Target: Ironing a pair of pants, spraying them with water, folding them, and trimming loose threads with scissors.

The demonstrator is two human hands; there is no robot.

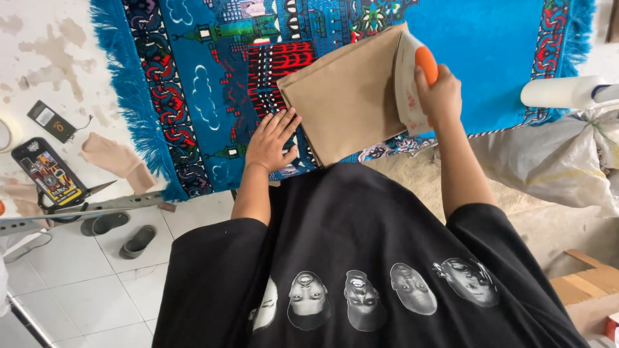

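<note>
Ironing in progress, seen from above. Right hand (440, 93) wrapped tight round orange handle of iron (410, 84), soleplate down on right edge of folded tan cloth (345, 96). Left hand (272, 140) flat, fingers spread, gripping nothing, just pinning near-left corner of cloth. Cloth lying mid-scene on blue patterned rug (490, 45) w/ fringed edge, used as padding over white table (51, 58). On table at left: phone (49, 171), small black tag (50, 121), tan fabric scraps (116, 158), scissors (71, 205), long metal ruler (90, 209) sticking past near edge. Far right: white roll (561, 91) above pale sack (554, 158). Below on tiled floor: pair of grey sandals (119, 232). Risks, as judged: iron sitting half off cloth edge, so could scorch rug pile if left in place; tan cloth prob. scorches too if iron sits too long. Left fingers near iron's likely path, so burn possible if iron slides left w/o hand pulling back. Cloth folded in layers, so creases may get pressed in if layers shift under loose hold. Cord not visible, can't tell if snagging. Ruler and scissors at table edge could get knocked down by an elbow.
</note>
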